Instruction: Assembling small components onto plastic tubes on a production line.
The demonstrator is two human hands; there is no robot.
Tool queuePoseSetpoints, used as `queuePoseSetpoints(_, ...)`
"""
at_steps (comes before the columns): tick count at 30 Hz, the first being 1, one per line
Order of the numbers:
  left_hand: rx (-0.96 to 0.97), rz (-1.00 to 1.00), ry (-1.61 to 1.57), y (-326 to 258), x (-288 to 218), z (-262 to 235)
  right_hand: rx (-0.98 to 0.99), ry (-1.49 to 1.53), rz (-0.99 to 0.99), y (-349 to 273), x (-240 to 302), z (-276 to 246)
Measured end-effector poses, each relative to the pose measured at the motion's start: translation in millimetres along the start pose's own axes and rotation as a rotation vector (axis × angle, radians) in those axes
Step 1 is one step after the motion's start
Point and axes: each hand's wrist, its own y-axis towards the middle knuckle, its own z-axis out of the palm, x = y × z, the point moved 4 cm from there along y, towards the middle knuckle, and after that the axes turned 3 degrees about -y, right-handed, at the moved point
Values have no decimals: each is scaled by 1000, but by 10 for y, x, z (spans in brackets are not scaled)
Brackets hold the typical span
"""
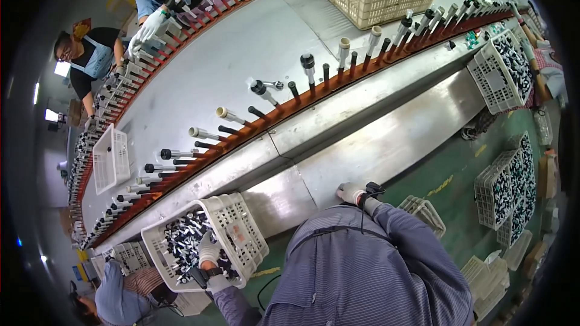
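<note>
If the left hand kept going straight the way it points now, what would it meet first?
The left hand is already inside the white crate, fingers pointing up-left into the heap of small black and white parts. Those parts would come first, then probably the crate's far wall; depth is hard to judge.

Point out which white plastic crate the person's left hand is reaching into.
The tilted white crate at lower left, full of small dark parts; the gloved left hand is inside it.

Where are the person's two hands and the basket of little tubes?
Left hand (208, 252): head view, on the glove's back.
Right hand (351, 192): head view, on the gloved knuckles.
Basket (241, 229): head view, on its right wall.
</note>
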Motion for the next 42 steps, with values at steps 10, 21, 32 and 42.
queuePoseSetpoints(10,-160,-14,-307,40,-111,133,-6,-9,16,86,-102,-55)
queuePoseSetpoints(21,-227,-31,-202,-159,-233,214,5,-61,31,61,-281,-205)
queuePoseSetpoints(32,-795,-62,-618,-711,-465,-364,49,-22,-9,-42,-364,-214)
queuePoseSetpoints(42,134,323,-2023,-808,-1966,-698,14,-22,-71,208,-268,244)
